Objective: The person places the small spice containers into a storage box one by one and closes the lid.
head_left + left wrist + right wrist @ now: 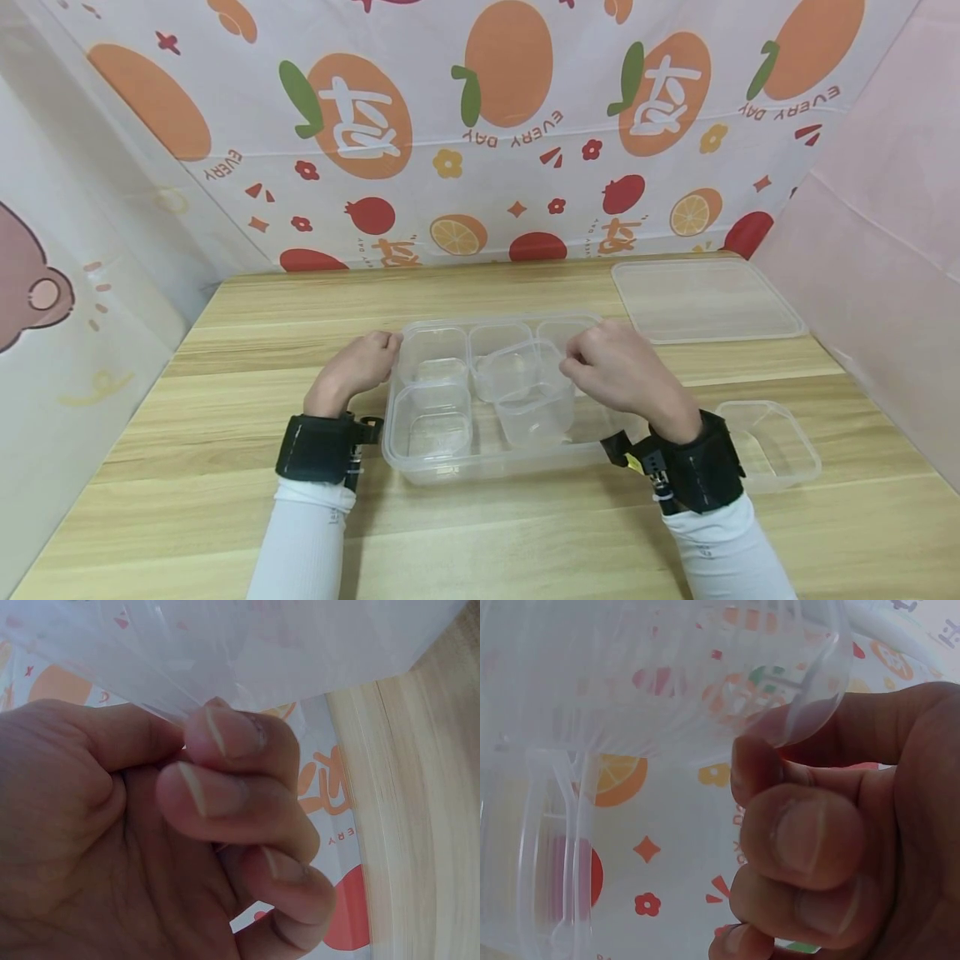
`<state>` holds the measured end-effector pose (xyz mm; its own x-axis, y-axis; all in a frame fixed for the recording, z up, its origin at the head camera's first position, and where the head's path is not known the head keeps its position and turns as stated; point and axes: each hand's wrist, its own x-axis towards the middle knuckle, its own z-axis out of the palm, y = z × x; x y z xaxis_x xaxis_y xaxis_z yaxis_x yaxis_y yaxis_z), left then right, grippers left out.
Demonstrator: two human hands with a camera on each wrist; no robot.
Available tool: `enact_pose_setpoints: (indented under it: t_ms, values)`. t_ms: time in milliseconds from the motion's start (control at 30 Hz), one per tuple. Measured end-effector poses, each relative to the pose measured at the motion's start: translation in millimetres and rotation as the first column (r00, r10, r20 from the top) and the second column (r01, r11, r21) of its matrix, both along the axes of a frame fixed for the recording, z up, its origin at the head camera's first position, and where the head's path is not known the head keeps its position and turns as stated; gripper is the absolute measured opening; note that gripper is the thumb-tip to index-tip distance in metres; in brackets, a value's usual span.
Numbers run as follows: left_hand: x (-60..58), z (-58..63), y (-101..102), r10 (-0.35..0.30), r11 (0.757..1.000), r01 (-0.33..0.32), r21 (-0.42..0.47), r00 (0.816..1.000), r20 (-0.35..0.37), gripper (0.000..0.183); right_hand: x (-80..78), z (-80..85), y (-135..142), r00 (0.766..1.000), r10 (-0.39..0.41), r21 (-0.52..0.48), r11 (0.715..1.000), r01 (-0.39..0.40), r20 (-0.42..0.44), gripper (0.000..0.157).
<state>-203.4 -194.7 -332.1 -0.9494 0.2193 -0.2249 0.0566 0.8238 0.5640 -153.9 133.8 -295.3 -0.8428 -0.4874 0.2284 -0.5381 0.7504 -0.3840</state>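
Head view: the left hand (358,367) pinches the tray (495,463)'s left edge, the right hand (618,362) holds a tilted tub (536,418), seemingly mid-placement, calling for levelling and lowering.

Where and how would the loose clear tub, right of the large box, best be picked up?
Probably by the right rim of the tub, pinched from above by the right hand once free of what it holds. The tub appears upright, open top up, and that edge looks free, while its left side is partly hidden behind the wrist strap.
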Motion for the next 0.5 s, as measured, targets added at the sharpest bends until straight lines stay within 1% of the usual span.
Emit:
enact_pose_setpoints:
  t_ms: [233, 500]
  values:
    - [0.0, -0.4, -0.4, 0.001, 1.0, -0.001, 0.007, 1.0, -0.001, 0.044, 1.0, -2.3, -6.9, 1.0, -0.002, 0.048, 0.999, 0.001, 0.031, 0.042]
    - [-0.6, -0.9, -0.8, -0.003, 1.0, 0.003, 0.007, 1.0, -0.006, 0.045, 1.9, -4.6, -10.6, 0.998, 0.011, 0.04, 0.999, -0.014, 0.058, 0.041]
